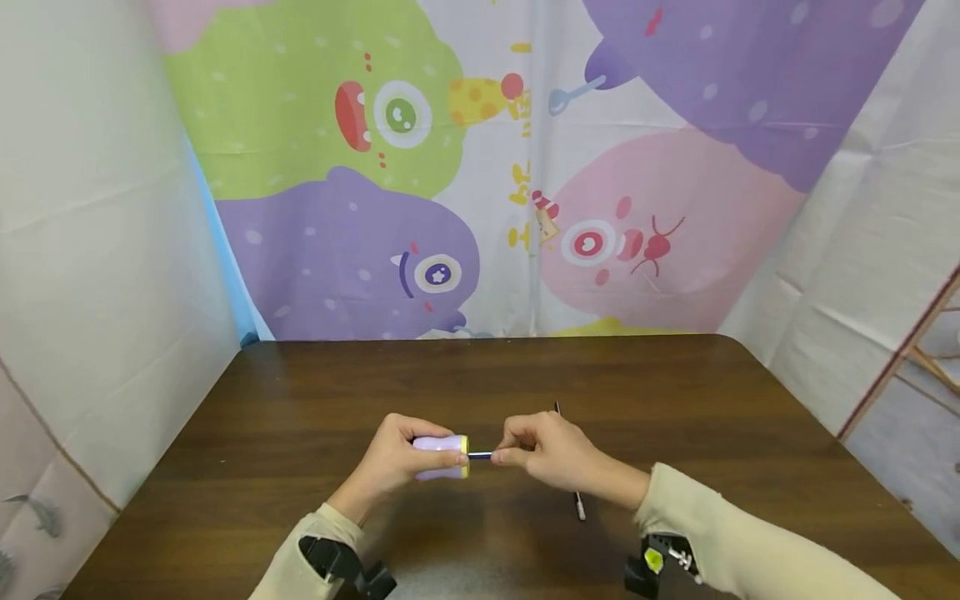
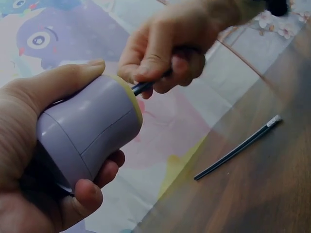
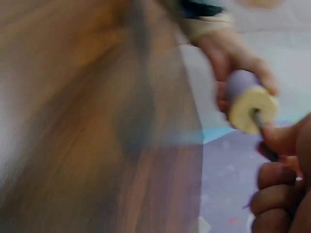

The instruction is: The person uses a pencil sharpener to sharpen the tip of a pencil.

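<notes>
A lavender pencil sharpener (image 1: 435,445) with a yellow end face is gripped by my left hand (image 1: 388,460), its yellow end turned to the right. From the hole in that face comes a dark pencil (image 1: 480,456), pinched between the thumb and fingers of my right hand (image 1: 553,452). The pencil's tip is hidden inside the sharpener, and my right fingers cover much of its shaft. On the table beneath my right hand lies a second dark pencil (image 2: 238,148) with a whitish eraser end; the left wrist view shows its whole length.
Both hands are above a dark brown wooden table (image 1: 315,392). A curtain (image 1: 536,283) printed with cartoon monsters hangs behind its far edge. Pale cloth (image 1: 90,208) covers the left side, and more cloth (image 1: 847,275) hangs on the right.
</notes>
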Demonstrator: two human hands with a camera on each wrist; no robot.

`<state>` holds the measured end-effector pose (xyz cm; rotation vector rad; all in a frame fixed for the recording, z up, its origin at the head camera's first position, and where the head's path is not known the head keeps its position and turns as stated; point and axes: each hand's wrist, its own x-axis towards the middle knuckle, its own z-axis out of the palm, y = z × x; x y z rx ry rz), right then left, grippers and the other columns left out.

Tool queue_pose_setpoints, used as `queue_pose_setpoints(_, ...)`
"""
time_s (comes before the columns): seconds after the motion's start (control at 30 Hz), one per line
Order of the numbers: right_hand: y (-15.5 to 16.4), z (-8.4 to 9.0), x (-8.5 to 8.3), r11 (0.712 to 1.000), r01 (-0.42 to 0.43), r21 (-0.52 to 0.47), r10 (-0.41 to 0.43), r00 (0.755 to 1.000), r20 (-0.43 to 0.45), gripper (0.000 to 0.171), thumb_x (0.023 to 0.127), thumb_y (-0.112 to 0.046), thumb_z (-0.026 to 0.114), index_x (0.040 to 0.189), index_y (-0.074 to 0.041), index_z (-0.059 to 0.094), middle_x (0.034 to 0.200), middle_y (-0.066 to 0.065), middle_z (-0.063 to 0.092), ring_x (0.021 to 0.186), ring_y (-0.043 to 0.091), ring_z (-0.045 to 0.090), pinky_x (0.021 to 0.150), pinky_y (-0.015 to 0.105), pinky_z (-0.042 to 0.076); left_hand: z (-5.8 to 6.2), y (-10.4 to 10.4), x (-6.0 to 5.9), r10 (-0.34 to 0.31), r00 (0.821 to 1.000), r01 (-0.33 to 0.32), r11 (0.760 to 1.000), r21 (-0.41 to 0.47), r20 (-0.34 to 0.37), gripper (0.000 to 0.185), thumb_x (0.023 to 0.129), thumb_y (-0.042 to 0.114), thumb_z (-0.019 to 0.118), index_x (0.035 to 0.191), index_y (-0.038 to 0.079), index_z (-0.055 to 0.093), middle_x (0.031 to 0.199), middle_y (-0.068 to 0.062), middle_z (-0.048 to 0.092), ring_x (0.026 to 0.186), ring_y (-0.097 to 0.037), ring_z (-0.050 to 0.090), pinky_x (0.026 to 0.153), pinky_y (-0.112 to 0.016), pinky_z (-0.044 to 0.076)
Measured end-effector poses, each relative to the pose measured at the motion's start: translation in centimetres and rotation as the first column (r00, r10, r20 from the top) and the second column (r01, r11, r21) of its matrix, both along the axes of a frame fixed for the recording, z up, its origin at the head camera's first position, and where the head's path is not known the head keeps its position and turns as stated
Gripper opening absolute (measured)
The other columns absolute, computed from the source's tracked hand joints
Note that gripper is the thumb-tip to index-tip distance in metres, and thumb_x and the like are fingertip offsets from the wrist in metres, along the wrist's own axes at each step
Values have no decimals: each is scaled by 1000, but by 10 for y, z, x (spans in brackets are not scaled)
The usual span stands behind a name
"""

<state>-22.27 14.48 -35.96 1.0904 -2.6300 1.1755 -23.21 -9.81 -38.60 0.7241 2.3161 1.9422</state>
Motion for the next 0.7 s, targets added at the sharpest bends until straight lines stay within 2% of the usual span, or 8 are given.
queue_pose_setpoints(0.1, 1, 14, -6, 1000, -11, -12, 14, 931, 364, 21, 90, -12, 72, 73, -5, 63, 56, -8, 42, 51, 4, 30, 47, 21, 25, -1, 1, 0, -9, 1000, 8, 1000, 4, 12, 28, 74, 3, 84, 94, -14, 73, 76, -13, 69, 60, -11, 59, 47, -23, 48)
queue_pose_setpoints(0.23, 6, 22, -13, 999, 23, -28, 4, 697, 717, 28, 93, -16, 68, 71, -5, 56, 53, -4, 35, 45, 7, 22, 42, 21, 18, -1, 4, 0, -27, 1000, 27, 1000, 13, -17, 28, 73, 1, 84, 93, -14, 73, 76, -15, 69, 59, -11, 59, 46, -23, 49)
queue_pose_setpoints(0.33, 8, 20, -17, 999, 34, -21, 0, 527, 850, 28, 96, -20, 64, 72, -11, 54, 52, -4, 29, 42, 6, 17, 39, 21, 13, -2, 4, 1, -32, 998, 33, 999, 10, -58, 28, 72, 1, 86, 92, -13, 74, 77, -15, 70, 60, -11, 60, 48, -24, 51)
queue_pose_setpoints(0.43, 12, 17, -20, 1000, 18, -24, 14, 443, 897, 23, 98, -21, 61, 77, -12, 58, 52, -6, 29, 42, 4, 17, 39, 20, 12, -3, 5, 1, -31, 994, 29, 999, -22, -107, 27, 71, 3, 87, 91, -10, 75, 78, -14, 71, 61, -11, 61, 50, -26, 52)
queue_pose_setpoints(0.5, 15, 15, -22, 999, -1, -41, 37, 441, 897, 24, 99, -20, 60, 77, -11, 55, 53, -5, 28, 42, 5, 16, 39, 20, 13, -4, 7, 2, -27, 990, 22, 999, -41, -140, 27, 70, 5, 88, 90, -8, 76, 77, -12, 72, 61, -11, 61, 51, -28, 53)
queue_pose_setpoints(0.57, 18, 14, -23, 998, -24, -52, 57, 490, 870, 24, 98, -21, 61, 79, -8, 55, 53, -4, 29, 42, 6, 17, 40, 22, 13, -2, 8, 3, -19, 985, 9, 998, -63, -169, 28, 70, 9, 90, 90, -6, 77, 77, -10, 72, 61, -11, 62, 51, -29, 54)
queue_pose_setpoints(0.63, 21, 13, -22, 995, -65, -72, 97, 585, 805, 24, 98, -20, 62, 82, -3, 57, 54, -3, 35, 43, 7, 21, 40, 22, 16, 0, 7, 3, -6, 983, -7, 997, -73, -182, 29, 69, 11, 90, 90, -4, 77, 77, -10, 72, 61, -11, 62, 51, -29, 54)
queue_pose_setpoints(0.7, 23, 13, -20, 991, -119, -66, 132, 716, 686, 20, 98, -19, 63, 90, -1, 64, 57, -1, 42, 46, 8, 31, 42, 22, 25, 2, 6, 3, 13, 983, -29, 996, -83, -183, 29, 69, 11, 90, 91, -4, 77, 77, -10, 72, 61, -11, 62, 52, -29, 54)
